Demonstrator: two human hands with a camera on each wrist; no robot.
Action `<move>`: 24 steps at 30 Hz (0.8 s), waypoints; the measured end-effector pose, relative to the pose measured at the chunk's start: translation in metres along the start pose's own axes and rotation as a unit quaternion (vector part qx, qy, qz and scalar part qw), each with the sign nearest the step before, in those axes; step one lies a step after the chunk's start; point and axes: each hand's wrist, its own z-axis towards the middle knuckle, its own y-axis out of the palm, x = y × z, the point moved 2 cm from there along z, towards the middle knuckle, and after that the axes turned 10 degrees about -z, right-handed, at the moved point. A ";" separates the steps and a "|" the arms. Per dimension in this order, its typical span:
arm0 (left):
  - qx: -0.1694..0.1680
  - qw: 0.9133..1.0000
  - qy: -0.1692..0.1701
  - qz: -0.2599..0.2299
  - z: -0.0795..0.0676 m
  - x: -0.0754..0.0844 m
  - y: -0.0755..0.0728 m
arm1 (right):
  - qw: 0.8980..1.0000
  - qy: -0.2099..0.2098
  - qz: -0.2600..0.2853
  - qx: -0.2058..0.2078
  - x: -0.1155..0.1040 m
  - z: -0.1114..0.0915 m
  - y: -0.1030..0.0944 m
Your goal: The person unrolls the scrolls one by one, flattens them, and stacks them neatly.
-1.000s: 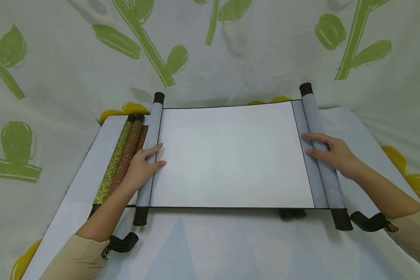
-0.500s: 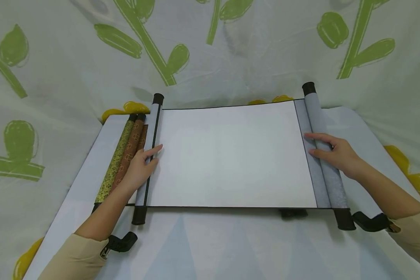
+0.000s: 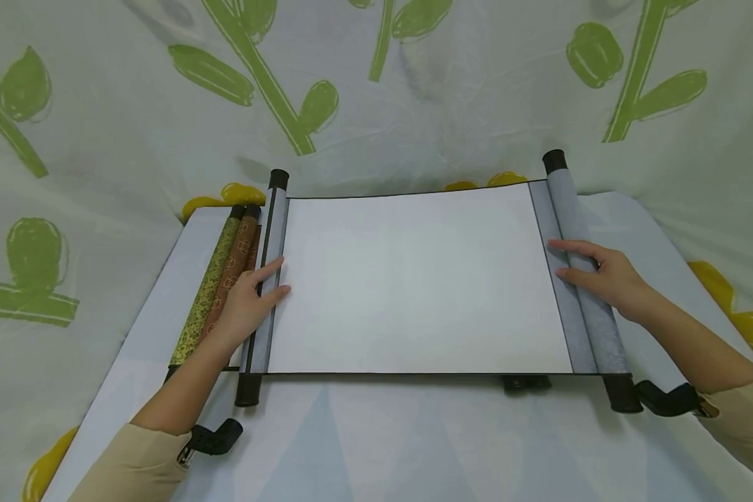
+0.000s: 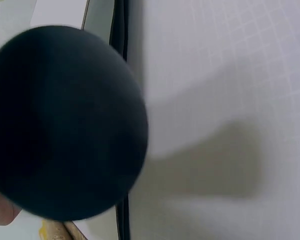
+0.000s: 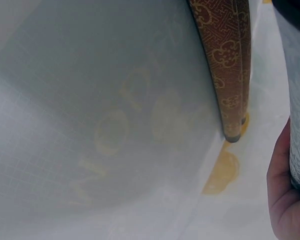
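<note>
A hanging scroll (image 3: 408, 286) with a blank white sheet and grey-blue patterned borders lies partly unrolled across the table. Its left roller (image 3: 270, 328) has black end knobs and a dark lengthwise stripe; my left hand (image 3: 245, 307) grips it, thumb and index finger over the near side. At the other end, my right hand (image 3: 609, 279) holds the thicker right roller (image 3: 592, 321), fingertips on the grey border. In the left wrist view a large dark knob (image 4: 67, 122) hides most of the hand. My right hand (image 5: 287, 200) also shows around the roller in the right wrist view.
Left of the scroll, a yellow-green patterned roll (image 3: 207, 293) and a brown patterned roll (image 3: 229, 275) lie side by side. Brown patterned material (image 5: 227, 60) also appears in the right wrist view. A leaf-print cloth (image 3: 439, 111) stands behind the pale table (image 3: 376, 446).
The left roller has turned, its dark stripe shifting to the roller's left side, and has moved slightly left. The right roller has moved slightly right, so the white sheet spans wider.
</note>
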 end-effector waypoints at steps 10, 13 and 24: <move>0.006 1.000 -0.001 0.011 0.001 -0.002 -0.006 | 1.000 0.000 -0.003 0.001 -0.004 0.000 -0.001; 0.000 1.000 0.008 0.015 0.001 -0.002 -0.009 | 1.000 0.001 -0.005 0.000 -0.004 0.001 0.000; -0.001 1.000 0.010 0.024 0.007 -0.010 -0.021 | 1.000 0.011 -0.008 0.006 -0.002 0.003 -0.002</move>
